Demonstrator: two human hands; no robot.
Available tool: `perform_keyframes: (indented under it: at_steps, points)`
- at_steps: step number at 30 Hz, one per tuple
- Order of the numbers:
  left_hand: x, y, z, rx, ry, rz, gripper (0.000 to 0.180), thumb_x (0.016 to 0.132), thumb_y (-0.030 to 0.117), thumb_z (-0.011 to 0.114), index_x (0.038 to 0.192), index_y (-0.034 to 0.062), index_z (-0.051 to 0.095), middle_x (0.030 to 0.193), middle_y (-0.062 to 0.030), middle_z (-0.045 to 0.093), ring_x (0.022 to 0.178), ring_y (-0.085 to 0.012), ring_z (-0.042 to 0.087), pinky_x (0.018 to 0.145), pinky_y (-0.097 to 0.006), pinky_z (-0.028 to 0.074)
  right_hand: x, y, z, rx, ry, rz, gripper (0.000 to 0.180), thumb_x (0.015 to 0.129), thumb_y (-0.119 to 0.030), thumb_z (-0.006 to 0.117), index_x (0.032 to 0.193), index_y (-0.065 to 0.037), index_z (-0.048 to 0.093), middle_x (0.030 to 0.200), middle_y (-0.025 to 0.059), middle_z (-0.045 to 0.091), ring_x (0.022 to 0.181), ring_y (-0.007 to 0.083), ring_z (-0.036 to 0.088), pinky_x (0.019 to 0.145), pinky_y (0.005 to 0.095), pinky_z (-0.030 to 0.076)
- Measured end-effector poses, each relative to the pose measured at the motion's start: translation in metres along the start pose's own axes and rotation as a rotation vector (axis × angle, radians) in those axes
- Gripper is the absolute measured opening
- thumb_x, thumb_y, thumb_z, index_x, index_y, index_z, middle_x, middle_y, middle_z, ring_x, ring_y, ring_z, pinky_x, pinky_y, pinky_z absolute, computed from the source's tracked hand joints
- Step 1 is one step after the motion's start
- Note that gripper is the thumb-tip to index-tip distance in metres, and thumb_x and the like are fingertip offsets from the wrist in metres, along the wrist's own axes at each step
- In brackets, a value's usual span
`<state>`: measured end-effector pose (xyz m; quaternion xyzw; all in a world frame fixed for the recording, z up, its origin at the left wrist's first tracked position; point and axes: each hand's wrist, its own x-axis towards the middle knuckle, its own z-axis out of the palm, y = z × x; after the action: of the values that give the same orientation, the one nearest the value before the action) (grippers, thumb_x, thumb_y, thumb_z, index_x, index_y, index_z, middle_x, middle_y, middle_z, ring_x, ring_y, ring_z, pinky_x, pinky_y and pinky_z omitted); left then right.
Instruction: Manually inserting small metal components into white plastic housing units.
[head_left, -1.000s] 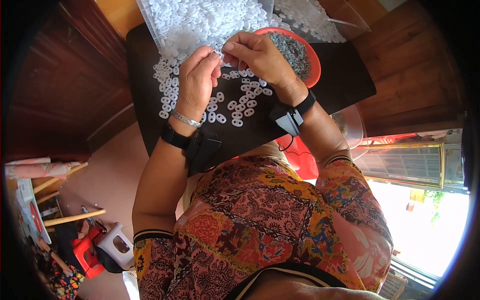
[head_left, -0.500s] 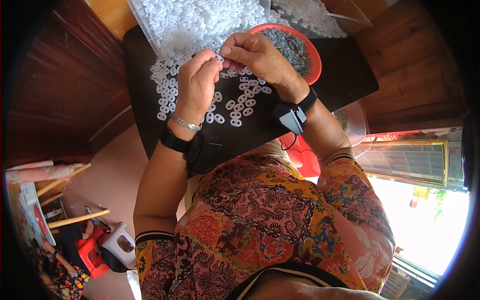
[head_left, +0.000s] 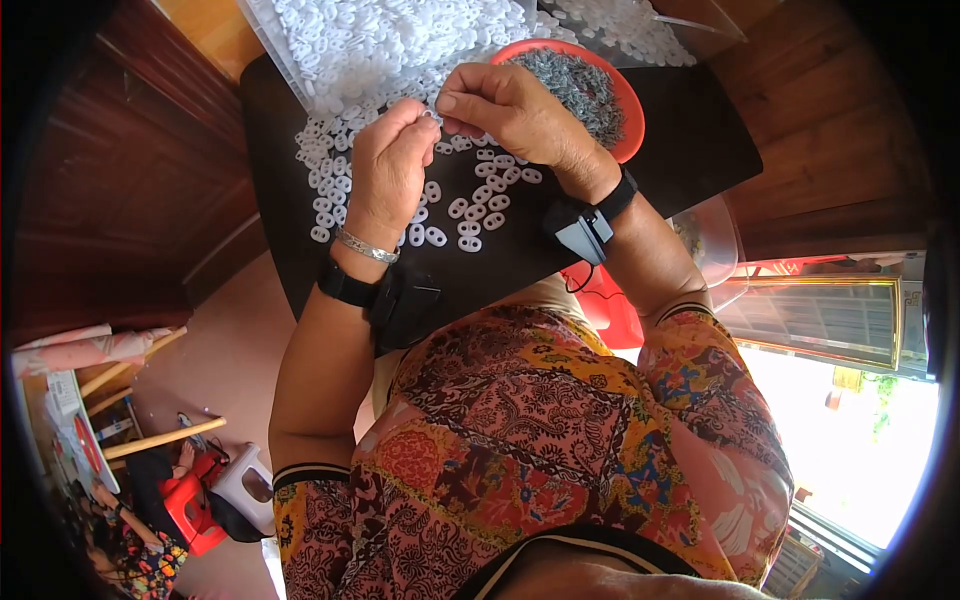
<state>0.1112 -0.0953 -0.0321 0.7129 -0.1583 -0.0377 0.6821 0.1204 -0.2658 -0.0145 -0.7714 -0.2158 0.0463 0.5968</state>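
Left hand: the left hand (head_left: 388,165) is curled, its fingertips pinched narrow on a small white oval piece (head_left: 430,116) at the point where both hands meet.
Right hand: the right hand (head_left: 510,110) comes in from the other side, thumb and forefinger closed onto the same tiny piece; whether it grips a second part is too small to tell.
Wrists: a silver bangle (head_left: 366,247) and a black band (head_left: 347,286) sit on the left wrist; a black strapped device (head_left: 585,227) sits on the right.
Under the hands: loose white oval pieces (head_left: 478,205) lie scattered on the dark table (head_left: 680,150), just below the fingers and out past the left hand.
Behind the right hand: a red bowl (head_left: 628,118) of small grey metal bits, touching the back of that hand in view.
Beyond both hands: a big heap of white pieces (head_left: 380,40) in clear plastic.
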Motion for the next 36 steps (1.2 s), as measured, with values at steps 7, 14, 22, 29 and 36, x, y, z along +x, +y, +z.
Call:
perform_keyframes:
  at_steps: [7,14,22,29,36]
  points:
    - [-0.004,-0.001,0.003,-0.006,0.001,0.005,0.022,0.086,0.014,0.047,0.069,-0.0004,0.049,0.058,0.0003,0.045,0.055,-0.0070,0.040,0.050,-0.023,0.033,-0.001,-0.001,0.004,-0.075,-0.015,-0.002,0.019,0.092,-0.017,0.053,0.091,0.001,0.059,0.078,-0.0009,0.058,0.073,0.0052,0.053,0.066,0.0197,0.045]
    - [-0.007,-0.002,0.009,-0.129,0.093,-0.025,0.021,0.085,0.012,0.048,0.069,-0.0004,0.049,0.059,0.0010,0.046,0.055,-0.0056,0.040,0.048,-0.022,0.033,0.000,0.001,0.007,-0.095,0.003,-0.060,0.016,0.092,-0.013,0.052,0.090,0.001,0.058,0.079,0.0000,0.058,0.078,0.0064,0.056,0.073,0.0211,0.047]
    - [-0.002,-0.003,0.003,-0.190,0.093,-0.033,0.021,0.086,0.016,0.050,0.072,0.0014,0.055,0.058,0.0005,0.048,0.050,-0.0059,0.041,0.045,-0.020,0.032,0.000,0.000,0.015,-0.199,0.117,0.002,0.019,0.092,-0.018,0.053,0.090,-0.001,0.060,0.074,0.0012,0.060,0.074,0.0050,0.055,0.069,0.0209,0.047]
    - [0.007,-0.006,-0.019,-0.282,0.200,0.016,0.020,0.086,0.016,0.051,0.073,0.0019,0.057,0.059,-0.0012,0.050,0.049,-0.0078,0.044,0.044,-0.020,0.033,-0.006,0.005,0.020,-0.390,-0.166,-0.145,0.016,0.082,-0.015,0.063,0.092,-0.002,0.064,0.078,0.0048,0.063,0.072,0.0129,0.060,0.065,0.0280,0.047]
    - [0.007,0.000,-0.021,-0.290,0.183,0.012,0.019,0.085,0.016,0.051,0.073,0.0016,0.056,0.061,-0.0017,0.051,0.051,-0.0082,0.044,0.045,-0.021,0.034,-0.009,-0.001,0.026,-0.656,-0.344,-0.170,0.022,0.073,-0.015,0.069,0.088,-0.002,0.061,0.084,0.0087,0.058,0.074,0.0223,0.059,0.066,0.0326,0.047]
